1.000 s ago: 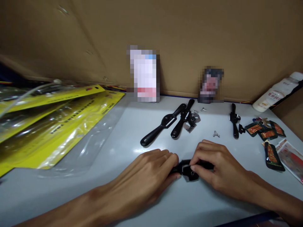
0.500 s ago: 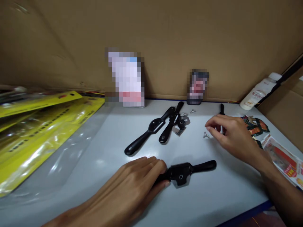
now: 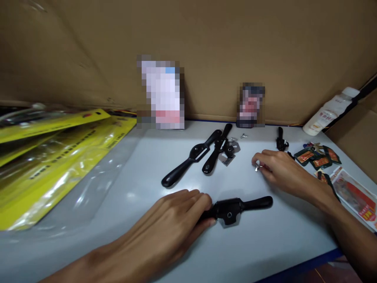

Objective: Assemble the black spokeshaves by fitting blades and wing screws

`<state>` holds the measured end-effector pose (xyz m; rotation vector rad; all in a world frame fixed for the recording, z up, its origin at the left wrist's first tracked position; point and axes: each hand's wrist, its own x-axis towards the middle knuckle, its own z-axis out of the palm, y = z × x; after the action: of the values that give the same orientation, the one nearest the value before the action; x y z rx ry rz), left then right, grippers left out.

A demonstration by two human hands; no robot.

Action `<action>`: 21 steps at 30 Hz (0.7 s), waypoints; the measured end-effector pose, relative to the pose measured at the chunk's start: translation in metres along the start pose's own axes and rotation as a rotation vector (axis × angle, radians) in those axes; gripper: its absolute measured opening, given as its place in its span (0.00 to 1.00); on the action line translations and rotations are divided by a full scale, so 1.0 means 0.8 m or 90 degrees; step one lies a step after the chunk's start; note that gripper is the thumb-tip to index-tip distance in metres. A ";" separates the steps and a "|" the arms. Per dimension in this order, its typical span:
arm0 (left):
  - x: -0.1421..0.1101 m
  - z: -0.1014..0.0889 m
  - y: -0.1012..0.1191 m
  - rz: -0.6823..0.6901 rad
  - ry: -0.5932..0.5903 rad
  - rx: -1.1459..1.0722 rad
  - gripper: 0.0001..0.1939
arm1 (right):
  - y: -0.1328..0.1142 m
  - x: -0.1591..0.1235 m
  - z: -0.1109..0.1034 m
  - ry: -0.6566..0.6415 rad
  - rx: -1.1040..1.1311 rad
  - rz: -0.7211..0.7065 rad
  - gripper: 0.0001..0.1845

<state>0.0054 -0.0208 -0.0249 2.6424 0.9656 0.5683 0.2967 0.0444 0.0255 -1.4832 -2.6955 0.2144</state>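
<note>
A black two-handled spokeshave [image 3: 235, 207] lies on the grey table [image 3: 265, 243] in front of me. My left hand [image 3: 176, 220] is wrapped round its left handle and holds it down. My right hand [image 3: 279, 169] is further back and to the right, its fingers pinched on a small silver wing nut [image 3: 257, 166] on the table. Two more black spokeshave bodies [image 3: 200, 155] lie crossed in the middle, with a metal blade [image 3: 228, 157] and small screws beside them.
Yellow plastic-fronted packages [image 3: 55, 157] are stacked at the left. A cardboard wall [image 3: 206, 47] closes off the back. A white bottle [image 3: 330, 112] lies at the back right, above sauce sachets [image 3: 316, 157] and a printed packet [image 3: 356, 196]. Another black tool part [image 3: 281, 139] lies behind my right hand.
My right hand let go of the near spokeshave, reached back and right, and now pinches the wing nut. My left hand stays on the handle.
</note>
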 end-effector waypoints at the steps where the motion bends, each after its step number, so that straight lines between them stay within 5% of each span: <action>1: 0.000 -0.001 0.000 0.000 -0.001 0.002 0.08 | -0.003 -0.001 -0.001 0.027 0.025 -0.017 0.12; 5: -0.002 -0.003 0.000 0.006 0.000 0.011 0.07 | -0.033 -0.011 -0.010 0.070 0.225 -0.109 0.10; 9: -0.001 -0.001 0.001 0.010 0.009 0.009 0.07 | -0.069 -0.027 -0.012 0.000 0.336 -0.175 0.12; 21: 0.000 0.001 0.001 0.010 0.012 0.006 0.07 | -0.080 -0.032 0.003 -0.070 0.307 -0.197 0.13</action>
<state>0.0058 -0.0214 -0.0253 2.6590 0.9563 0.5947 0.2562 -0.0112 0.0329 -0.9337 -2.6374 0.8720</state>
